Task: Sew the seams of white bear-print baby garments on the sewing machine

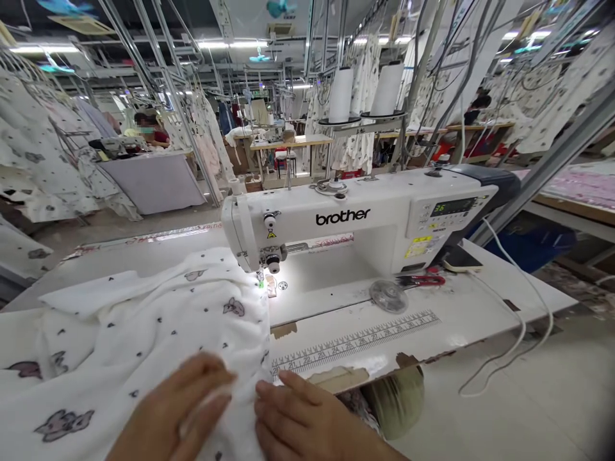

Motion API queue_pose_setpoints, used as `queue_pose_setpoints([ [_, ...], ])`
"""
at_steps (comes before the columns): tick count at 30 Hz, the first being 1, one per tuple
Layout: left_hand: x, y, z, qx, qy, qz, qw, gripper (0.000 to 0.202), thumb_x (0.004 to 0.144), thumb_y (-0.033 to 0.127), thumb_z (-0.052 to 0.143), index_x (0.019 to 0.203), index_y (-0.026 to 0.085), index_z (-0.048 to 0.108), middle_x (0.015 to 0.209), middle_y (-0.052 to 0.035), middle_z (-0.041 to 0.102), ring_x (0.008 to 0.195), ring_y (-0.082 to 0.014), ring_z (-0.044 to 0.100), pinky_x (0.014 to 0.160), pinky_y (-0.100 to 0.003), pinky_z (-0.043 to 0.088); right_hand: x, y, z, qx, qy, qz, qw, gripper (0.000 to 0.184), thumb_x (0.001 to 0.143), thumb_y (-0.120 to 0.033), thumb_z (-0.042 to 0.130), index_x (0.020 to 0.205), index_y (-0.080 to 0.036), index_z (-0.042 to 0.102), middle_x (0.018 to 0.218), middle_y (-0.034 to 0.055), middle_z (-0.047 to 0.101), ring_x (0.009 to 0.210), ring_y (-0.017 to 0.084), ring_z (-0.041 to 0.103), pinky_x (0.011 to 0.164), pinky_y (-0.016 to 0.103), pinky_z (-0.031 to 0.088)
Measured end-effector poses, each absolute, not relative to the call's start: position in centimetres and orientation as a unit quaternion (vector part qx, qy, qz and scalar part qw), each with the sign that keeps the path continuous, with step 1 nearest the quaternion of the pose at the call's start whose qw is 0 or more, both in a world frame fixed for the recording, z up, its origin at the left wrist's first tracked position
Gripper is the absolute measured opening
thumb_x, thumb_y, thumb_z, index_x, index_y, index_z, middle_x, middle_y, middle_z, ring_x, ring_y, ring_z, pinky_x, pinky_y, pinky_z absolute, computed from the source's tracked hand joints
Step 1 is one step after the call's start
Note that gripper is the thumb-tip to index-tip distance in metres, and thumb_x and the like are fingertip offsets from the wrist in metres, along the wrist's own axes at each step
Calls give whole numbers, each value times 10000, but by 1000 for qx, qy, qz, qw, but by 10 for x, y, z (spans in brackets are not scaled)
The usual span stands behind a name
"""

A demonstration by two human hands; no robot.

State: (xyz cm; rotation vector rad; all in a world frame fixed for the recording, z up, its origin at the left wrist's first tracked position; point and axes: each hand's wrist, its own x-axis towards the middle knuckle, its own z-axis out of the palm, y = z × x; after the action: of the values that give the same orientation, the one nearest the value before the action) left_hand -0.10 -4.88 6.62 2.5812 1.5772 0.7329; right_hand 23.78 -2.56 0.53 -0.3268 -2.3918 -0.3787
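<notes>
My left hand [168, 410] is over the white printed cloth [192, 333], fingers bent and parted from the thumb, blurred enough that I can't tell whether it touches. My right hand [307, 422] lies palm down at the cloth's right edge, fingers reaching inward; whether they pinch it, I can't tell. The cloth spreads beneath and to the left of my hands and runs ahead to the lit presser foot [261, 280] of the white sewing machine [384, 205]. Just beyond my right fingertips, a printed ruler [355, 339] slants away to the right along the desk [327, 307]. Farther ahead and right of that hand lie a clear round disc [388, 296], red-handled snips [427, 280] and a phone [461, 259].
</notes>
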Motion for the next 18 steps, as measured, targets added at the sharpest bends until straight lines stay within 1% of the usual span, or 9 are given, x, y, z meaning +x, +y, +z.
queue_pose_setpoints([
  [1, -3, -33, 72, 804, 553, 219, 30, 308, 986, 390, 387, 1088, 258, 646, 1123, -29, 660, 913, -154, 681, 743, -210, 543, 236, -23, 4, -113, -920, -138, 349, 163, 976, -160, 496, 993, -145, 657, 1076, 21, 703, 1150, 203, 566, 1111, 384, 377],
  [3, -1, 0, 78, 743, 650, 148, 53, 389, 992, 457, 334, 1234, 249, 555, 1237, -55, 609, 859, -166, 684, 733, -272, 545, 233, -18, 3, -92, -920, -122, 362, 151, 969, -150, 498, 952, -130, 646, 972, 31, 715, 1013, 178, 628, 1048, 333, 435],
  [5, 7, 27, 78, 705, 703, 68, 62, 412, 995, 457, 280, 1183, 212, 552, 1131, -75, 649, 768, -191, 676, 663, -315, 521, 230, -13, 6, -81, -928, -99, 350, 134, 963, -135, 503, 940, -136, 635, 869, 12, 711, 876, 141, 651, 949, 269, 483],
  [7, 16, 43, 76, 696, 715, 16, 61, 355, 983, 403, 298, 983, 187, 579, 895, -68, 680, 705, -225, 656, 599, -325, 470, 230, -9, 11, -83, -938, -64, 330, 161, 979, -130, 482, 909, -156, 625, 767, -19, 693, 762, 104, 640, 866, 220, 492],
  [9, 21, 48, 73, 696, 716, -9, 54, 283, 960, 326, 336, 831, 194, 550, 720, -51, 652, 654, -247, 633, 561, -325, 420, 233, -4, 17, -95, -946, -2, 309, 261, 1020, -171, 427, 830, -167, 606, 679, -39, 661, 664, 74, 608, 817, 175, 476],
  [11, 22, 44, 70, 696, 716, -36, 28, 248, 940, 259, 341, 806, 197, 540, 689, -51, 642, 648, -258, 625, 551, -328, 403, 237, 3, 23, -98, -955, 64, 274, 321, 1033, -214, 420, 755, -172, 576, 633, -48, 636, 606, 60, 576, 784, 145, 457],
  [14, 18, 38, 63, 737, 670, -24, -89, 229, 889, 157, 380, 961, 167, 597, 925, -110, 682, 893, -298, 634, 690, -384, 464, 239, 17, 32, -44, -973, 109, 197, 299, 958, -226, 564, 665, -187, 518, 633, -72, 625, 574, 62, 538, 703, 155, 442],
  [16, 15, 37, 55, 789, 592, 26, -165, 389, 833, 62, 397, 1156, 153, 592, 1204, -145, 629, 1142, -315, 553, 893, -448, 440, 235, 28, 38, -8, -983, 109, 151, 356, 876, -228, 658, 589, -197, 451, 579, -84, 592, 519, 77, 488, 592, 191, 420],
  [18, 14, 40, 46, 838, 511, 71, -181, 524, 805, 5, 392, 1267, 186, 562, 1357, -107, 558, 1264, -285, 480, 1033, -458, 359, 229, 40, 46, 21, -986, 110, 121, 401, 801, -210, 725, 548, -203, 414, 541, -84, 578, 480, 90, 449, 494, 222, 372],
])
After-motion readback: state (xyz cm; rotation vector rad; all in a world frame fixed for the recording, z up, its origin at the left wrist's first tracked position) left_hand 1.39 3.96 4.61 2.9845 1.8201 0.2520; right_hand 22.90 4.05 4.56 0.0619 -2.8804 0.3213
